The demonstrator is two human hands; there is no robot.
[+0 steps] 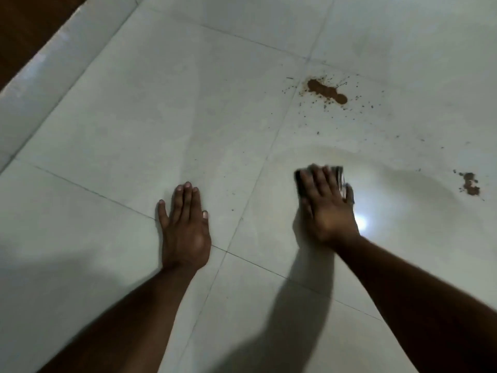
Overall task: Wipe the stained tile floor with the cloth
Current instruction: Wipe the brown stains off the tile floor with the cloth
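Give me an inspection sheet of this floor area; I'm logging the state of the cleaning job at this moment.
Surface: pale glossy tile floor with thin grout lines; a bright light glare beside the right hand.
Job's things: dark cloth, mostly covered, blurred; large brown stain with scattered specks, not yet wiped; smaller brown stain at far right, also unwiped.
Clutter: nothing seen beyond the specks.
Hands: left hand flat on the tile, fingers straight, holding nothing; right hand pressing flat on the cloth.
Cables: nothing seen.
Surroundings: pale raised ledge along the upper left, with a dark brown surface behind it.
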